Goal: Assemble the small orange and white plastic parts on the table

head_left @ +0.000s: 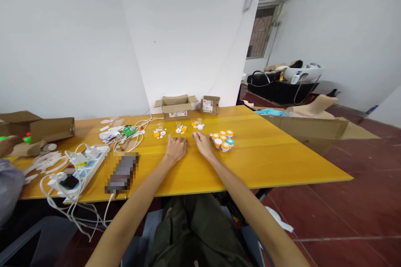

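Note:
My left hand [177, 148] rests on the yellow table, one finger stretched forward, the others bent and a little apart; I see nothing in it. Just ahead of it lie orange and white discs [183, 129] with small white parts and a clear cup [178, 124]. My right hand [203, 142] lies on its side, fingers curled in, with no object showing. To its right stands a cluster of several small clear cups with orange, white and teal lids [224, 146]. Another little pile of parts [199, 126] is beyond my right fingertips, and a third [159, 134] lies to the left.
Two cardboard boxes [177, 113] [209, 108] stand at the wall. On the left are a phone [122, 173], a power strip [90, 171] with cables, and a green packet [129, 131]. A co-worker's sleeve [9, 187] is at far left. The table's front edge [282, 185] runs before me.

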Tool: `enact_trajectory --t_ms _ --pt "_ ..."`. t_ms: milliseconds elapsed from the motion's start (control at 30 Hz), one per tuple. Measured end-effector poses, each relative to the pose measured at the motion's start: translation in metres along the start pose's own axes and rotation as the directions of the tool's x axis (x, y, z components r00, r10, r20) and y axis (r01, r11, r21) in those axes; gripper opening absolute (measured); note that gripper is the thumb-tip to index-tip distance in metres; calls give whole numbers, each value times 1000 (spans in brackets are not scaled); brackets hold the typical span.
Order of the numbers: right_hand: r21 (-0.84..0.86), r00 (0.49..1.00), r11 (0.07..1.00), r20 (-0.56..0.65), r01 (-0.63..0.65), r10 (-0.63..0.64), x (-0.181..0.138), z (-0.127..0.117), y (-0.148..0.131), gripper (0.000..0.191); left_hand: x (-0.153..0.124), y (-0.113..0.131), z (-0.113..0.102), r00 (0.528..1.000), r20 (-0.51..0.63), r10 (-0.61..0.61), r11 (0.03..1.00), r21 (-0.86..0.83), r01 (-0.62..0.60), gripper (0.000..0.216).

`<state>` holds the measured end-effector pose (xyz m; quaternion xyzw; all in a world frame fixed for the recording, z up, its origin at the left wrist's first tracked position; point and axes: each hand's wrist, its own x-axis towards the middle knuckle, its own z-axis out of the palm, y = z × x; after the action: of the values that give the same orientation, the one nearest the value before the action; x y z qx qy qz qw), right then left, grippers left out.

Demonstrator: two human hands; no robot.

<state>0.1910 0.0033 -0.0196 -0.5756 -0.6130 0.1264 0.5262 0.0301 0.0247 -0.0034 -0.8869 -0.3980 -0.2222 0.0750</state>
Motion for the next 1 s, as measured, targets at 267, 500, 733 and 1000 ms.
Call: enact_trajectory --t_ms 267,500,733,1000 --pt "4 1000 1000 9 -26 26 -2 -1 -12 25 -13 -24 -17 999 -1 -38 999 31 38 26" --pt "23 999 1000 34 -18 18 -3 0 -13 24 -29 -43 -24 997 19 -70 982 180 66 32" --pt "1 996 1000 88 24 -24 -4 4 -9 15 -34 -44 -28 994 13 -111 966 238 105 33" --pt "-43 994 999 112 25 -20 -4 6 -11 14 -39 -48 -30 984 -65 -168 962 206 178 24"
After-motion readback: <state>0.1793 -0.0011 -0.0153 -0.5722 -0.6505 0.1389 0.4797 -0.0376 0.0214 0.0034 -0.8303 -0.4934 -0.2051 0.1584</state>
